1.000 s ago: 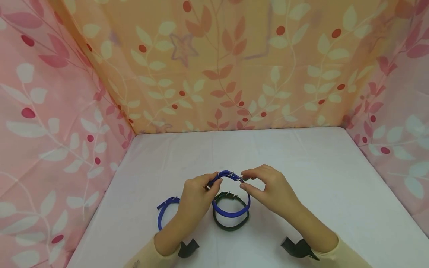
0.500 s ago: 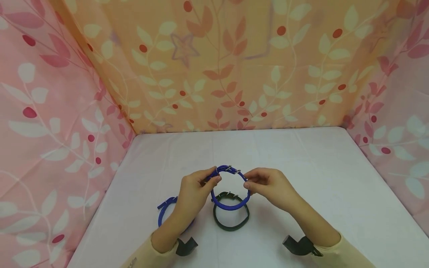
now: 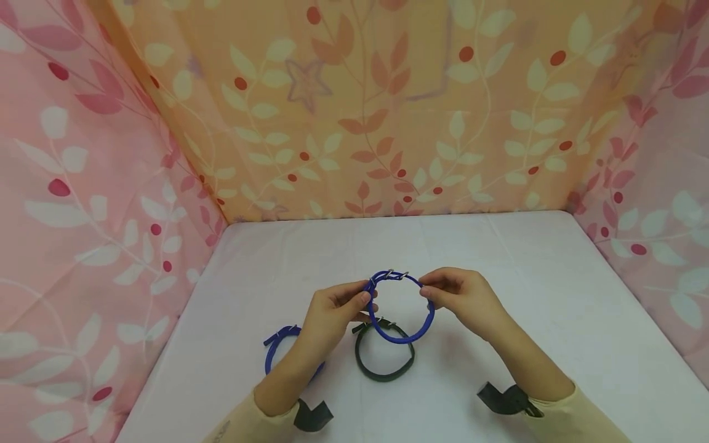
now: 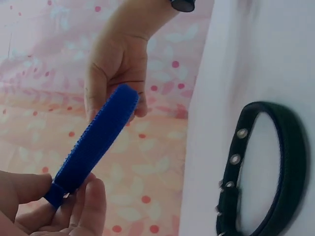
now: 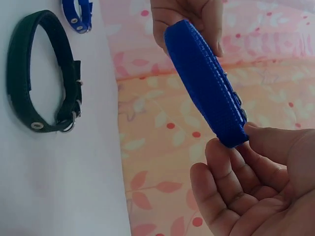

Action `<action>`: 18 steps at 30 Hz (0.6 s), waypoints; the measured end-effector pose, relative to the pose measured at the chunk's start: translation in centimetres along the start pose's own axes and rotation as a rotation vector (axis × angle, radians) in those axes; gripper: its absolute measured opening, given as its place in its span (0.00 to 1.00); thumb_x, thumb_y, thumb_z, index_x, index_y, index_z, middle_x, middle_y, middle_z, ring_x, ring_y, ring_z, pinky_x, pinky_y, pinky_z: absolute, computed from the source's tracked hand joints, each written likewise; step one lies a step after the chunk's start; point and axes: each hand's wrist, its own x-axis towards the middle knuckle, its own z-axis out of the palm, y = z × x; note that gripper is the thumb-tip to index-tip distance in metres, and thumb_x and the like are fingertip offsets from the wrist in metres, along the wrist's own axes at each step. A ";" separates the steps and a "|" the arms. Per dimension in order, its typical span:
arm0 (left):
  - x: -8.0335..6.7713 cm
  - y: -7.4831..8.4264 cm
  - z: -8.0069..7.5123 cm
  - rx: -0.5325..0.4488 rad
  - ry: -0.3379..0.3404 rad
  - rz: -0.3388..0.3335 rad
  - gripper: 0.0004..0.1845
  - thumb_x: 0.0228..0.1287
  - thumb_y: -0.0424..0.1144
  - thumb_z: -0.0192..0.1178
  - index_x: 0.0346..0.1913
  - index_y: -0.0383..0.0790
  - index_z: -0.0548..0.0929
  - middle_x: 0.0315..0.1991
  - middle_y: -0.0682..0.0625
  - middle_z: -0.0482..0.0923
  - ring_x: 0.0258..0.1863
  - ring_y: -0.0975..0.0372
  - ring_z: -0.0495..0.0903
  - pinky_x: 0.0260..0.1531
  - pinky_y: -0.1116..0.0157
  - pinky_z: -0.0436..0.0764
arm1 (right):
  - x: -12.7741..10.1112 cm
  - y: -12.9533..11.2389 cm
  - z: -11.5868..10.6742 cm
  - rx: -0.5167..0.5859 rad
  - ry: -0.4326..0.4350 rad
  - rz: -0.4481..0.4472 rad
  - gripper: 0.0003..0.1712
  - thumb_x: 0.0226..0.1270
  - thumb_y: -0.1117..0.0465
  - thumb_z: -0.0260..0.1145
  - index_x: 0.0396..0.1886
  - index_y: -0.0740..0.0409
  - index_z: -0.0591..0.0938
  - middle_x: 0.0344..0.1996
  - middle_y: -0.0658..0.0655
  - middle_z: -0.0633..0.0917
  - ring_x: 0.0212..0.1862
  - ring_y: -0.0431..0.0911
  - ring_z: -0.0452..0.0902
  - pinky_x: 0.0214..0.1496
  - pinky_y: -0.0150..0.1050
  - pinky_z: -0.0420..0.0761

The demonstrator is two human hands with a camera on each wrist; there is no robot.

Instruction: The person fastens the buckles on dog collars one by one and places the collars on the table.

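A blue collar (image 4: 98, 140), buckled into a loop, is held up over the table between both hands. My left hand (image 3: 332, 314) pinches its left side, close to the overlapping strap end and the metal buckle. On the opposite side, the thumb and fingers of my right hand (image 3: 468, 298) pinch the band. Below it a dark green collar (image 5: 17, 73), also looped, lies on the table, with eyelets and a metal ring showing in the wrist views. A second blue collar (image 3: 269, 358) lies to the left, partly hidden behind my left forearm.
The white-covered table (image 3: 498, 258) is enclosed by floral cloth, orange (image 3: 354, 111) at the back and pink at both sides. Dark straps (image 3: 313, 416) are on both wrists, near the cream sleeves.
Both hands have raised the blue collar and shifted it to the right. My right hand has moved from the buckle area to the right side of the band. The other collars have stayed put.
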 end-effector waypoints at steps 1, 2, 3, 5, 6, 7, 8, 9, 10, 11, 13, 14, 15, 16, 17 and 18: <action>0.1 -0.2 0.3 -0.025 0.001 -0.005 0.18 0.71 0.37 0.65 0.60 0.37 0.84 0.48 0.41 0.88 0.44 0.53 0.90 0.46 0.57 0.88 | -0.2 0.1 -0.2 0.006 0.006 0.010 0.19 0.67 0.49 0.74 0.51 0.54 0.87 0.39 0.55 0.89 0.38 0.48 0.88 0.47 0.37 0.87; 0.2 -0.4 0.6 -0.048 0.001 -0.009 0.18 0.71 0.37 0.66 0.60 0.35 0.84 0.47 0.41 0.88 0.44 0.53 0.90 0.47 0.55 0.88 | -0.3 0.3 -0.4 0.011 0.013 0.017 0.19 0.67 0.49 0.74 0.51 0.54 0.87 0.39 0.55 0.89 0.38 0.49 0.88 0.47 0.37 0.87; 0.3 -0.5 0.9 -0.067 0.001 -0.011 0.18 0.70 0.36 0.66 0.59 0.34 0.83 0.47 0.40 0.88 0.43 0.52 0.90 0.47 0.53 0.87 | -0.5 0.4 -0.6 0.009 0.019 0.024 0.19 0.67 0.49 0.74 0.51 0.55 0.87 0.39 0.56 0.89 0.38 0.49 0.88 0.47 0.37 0.87; 0.4 -0.8 1.4 -0.103 -0.004 -0.014 0.17 0.69 0.35 0.67 0.58 0.33 0.83 0.46 0.39 0.87 0.43 0.51 0.90 0.48 0.50 0.87 | -0.8 0.8 -1.1 0.003 0.027 0.037 0.19 0.67 0.49 0.74 0.51 0.55 0.87 0.39 0.56 0.89 0.38 0.49 0.88 0.47 0.37 0.87; 0.5 -1.0 1.7 -0.113 -0.008 -0.018 0.17 0.69 0.35 0.67 0.58 0.33 0.83 0.45 0.39 0.87 0.44 0.50 0.90 0.48 0.49 0.86 | -1.0 1.0 -1.3 -0.003 0.030 0.041 0.20 0.68 0.49 0.73 0.52 0.55 0.86 0.39 0.55 0.89 0.38 0.49 0.88 0.48 0.37 0.87; 0.5 -1.1 2.0 -0.116 -0.014 -0.021 0.17 0.69 0.35 0.67 0.57 0.33 0.82 0.45 0.39 0.87 0.44 0.50 0.90 0.48 0.49 0.86 | -1.2 1.2 -1.6 -0.006 0.033 0.046 0.20 0.68 0.49 0.73 0.52 0.56 0.86 0.39 0.55 0.89 0.38 0.49 0.88 0.48 0.37 0.87; 0.6 -1.3 2.4 -0.118 -0.022 -0.023 0.17 0.69 0.36 0.68 0.57 0.33 0.82 0.45 0.40 0.88 0.44 0.50 0.90 0.49 0.48 0.86 | -1.3 1.4 -1.8 -0.012 0.038 0.053 0.20 0.68 0.48 0.73 0.52 0.56 0.86 0.39 0.55 0.89 0.38 0.50 0.88 0.47 0.37 0.87; 0.6 -1.4 2.7 -0.116 -0.031 -0.027 0.18 0.69 0.36 0.68 0.57 0.33 0.82 0.45 0.40 0.88 0.44 0.50 0.90 0.48 0.49 0.86 | -1.5 1.7 -2.1 -0.019 0.042 0.062 0.20 0.68 0.48 0.73 0.52 0.56 0.86 0.39 0.55 0.90 0.38 0.50 0.88 0.47 0.37 0.87; 0.7 -1.6 3.1 -0.116 -0.040 -0.032 0.18 0.69 0.36 0.68 0.57 0.34 0.83 0.45 0.40 0.88 0.44 0.50 0.90 0.48 0.51 0.87 | -1.7 1.9 -2.3 -0.022 0.046 0.071 0.20 0.68 0.48 0.73 0.51 0.55 0.86 0.38 0.55 0.90 0.38 0.51 0.88 0.47 0.37 0.86; 0.7 -1.8 3.4 -0.114 -0.050 -0.035 0.18 0.69 0.36 0.68 0.58 0.33 0.83 0.45 0.40 0.88 0.44 0.51 0.90 0.47 0.53 0.87 | -1.9 2.2 -2.6 -0.027 0.049 0.081 0.20 0.68 0.48 0.73 0.51 0.55 0.86 0.38 0.55 0.90 0.39 0.51 0.88 0.47 0.37 0.86; 0.8 -2.2 4.2 -0.111 -0.067 -0.040 0.18 0.69 0.37 0.68 0.58 0.33 0.83 0.45 0.40 0.88 0.44 0.51 0.90 0.46 0.55 0.88 | -2.3 2.9 -3.1 -0.041 0.056 0.102 0.20 0.68 0.48 0.73 0.51 0.55 0.86 0.39 0.56 0.90 0.39 0.52 0.88 0.47 0.37 0.86; 0.8 -2.4 4.6 -0.109 -0.073 -0.049 0.18 0.69 0.37 0.68 0.58 0.34 0.83 0.45 0.41 0.88 0.44 0.52 0.90 0.46 0.56 0.88 | -2.5 3.2 -3.3 -0.047 0.058 0.113 0.20 0.68 0.48 0.73 0.52 0.55 0.86 0.40 0.56 0.90 0.39 0.52 0.88 0.47 0.37 0.86; 0.9 -2.6 5.1 -0.114 -0.079 -0.056 0.17 0.70 0.37 0.67 0.58 0.33 0.83 0.45 0.41 0.88 0.43 0.52 0.90 0.46 0.56 0.88 | -2.7 3.5 -3.6 -0.055 0.058 0.122 0.20 0.69 0.48 0.72 0.52 0.56 0.86 0.40 0.57 0.90 0.39 0.52 0.88 0.47 0.37 0.86; 1.0 -2.8 5.5 -0.114 -0.083 -0.064 0.17 0.70 0.37 0.66 0.58 0.33 0.83 0.45 0.41 0.89 0.43 0.52 0.90 0.46 0.55 0.88 | -2.9 3.9 -3.8 -0.063 0.059 0.128 0.21 0.69 0.48 0.72 0.52 0.56 0.86 0.41 0.59 0.90 0.39 0.52 0.87 0.47 0.37 0.86; 1.0 -3.0 5.8 -0.114 -0.088 -0.068 0.17 0.71 0.37 0.65 0.58 0.32 0.83 0.45 0.40 0.88 0.43 0.52 0.90 0.46 0.54 0.87 | -3.1 4.2 -4.0 -0.072 0.060 0.134 0.21 0.69 0.48 0.72 0.53 0.57 0.85 0.42 0.60 0.89 0.39 0.52 0.87 0.47 0.37 0.86; 1.1 -3.2 6.2 -0.112 -0.092 -0.078 0.16 0.72 0.37 0.65 0.57 0.32 0.84 0.45 0.40 0.89 0.42 0.52 0.90 0.47 0.53 0.87 | -3.3 4.6 -4.3 -0.080 0.061 0.140 0.22 0.69 0.48 0.72 0.53 0.58 0.85 0.42 0.61 0.89 0.39 0.51 0.87 0.47 0.36 0.86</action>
